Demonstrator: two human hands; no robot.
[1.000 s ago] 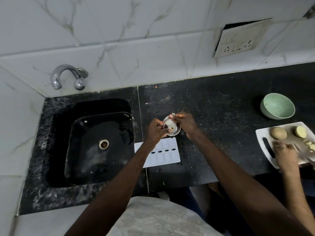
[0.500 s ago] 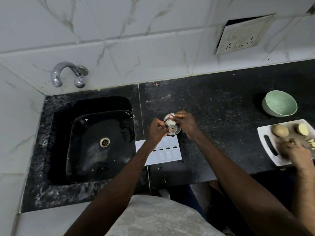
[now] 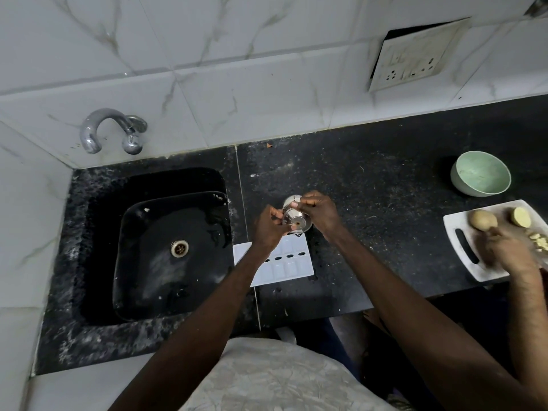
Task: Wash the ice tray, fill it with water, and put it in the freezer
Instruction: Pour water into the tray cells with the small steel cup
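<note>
A white ice tray (image 3: 292, 264) lies flat on the black counter (image 3: 370, 197), just right of the sink (image 3: 166, 250); my left forearm covers its left part. Above the tray's far edge both hands hold a small round steel container (image 3: 298, 222). My right hand (image 3: 321, 213) grips its far rim and side. My left hand (image 3: 269, 228) pinches at its left edge. The container is tilted with its flat metal face toward me. The tap (image 3: 102, 130) sticks out of the wall behind the sink; no water runs.
At the right edge another person's hand (image 3: 510, 250) works on a white cutting board (image 3: 474, 250) with a potato (image 3: 483, 220) and cut pieces. A pale green bowl (image 3: 480, 173) stands behind it. A socket plate (image 3: 412, 59) hangs on the tiled wall.
My hands stay on the steel container above the tray, which has turned a little in them. The other person's hand has shifted on the cutting board.
</note>
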